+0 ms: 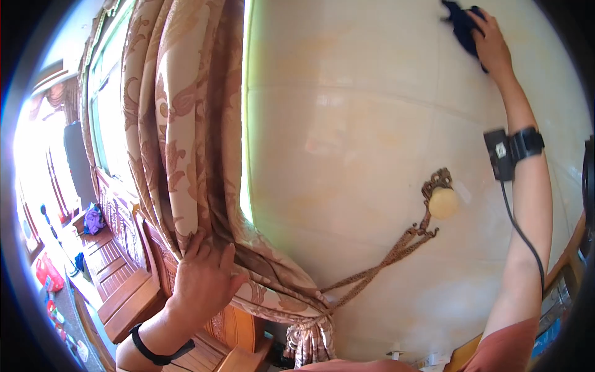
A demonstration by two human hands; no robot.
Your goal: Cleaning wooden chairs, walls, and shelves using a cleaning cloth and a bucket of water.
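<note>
High on the right, my right hand (495, 49) holds a dark navy cloth (462, 30) against the glossy tiled wall (344, 139). Its fingers spread over the bunched fabric. My left hand (204, 274) lies against the folds of a patterned beige and brown curtain (181, 116), thumb apart from the fingers. Its fingertips press into the fabric just above the gathered part. A braided tieback cord (372, 274) pulls the curtain together and runs to an ornate metal wall hook (434, 195) with a cream knob.
Below the curtain and to the left stands a carved wooden bench (125, 279). A purple cloth bundle (93, 219) lies on its far end. A table edge (88, 321) at lower left carries a red plastic bag (49, 272) and small items. A cabled device (499, 153) is strapped to my right forearm.
</note>
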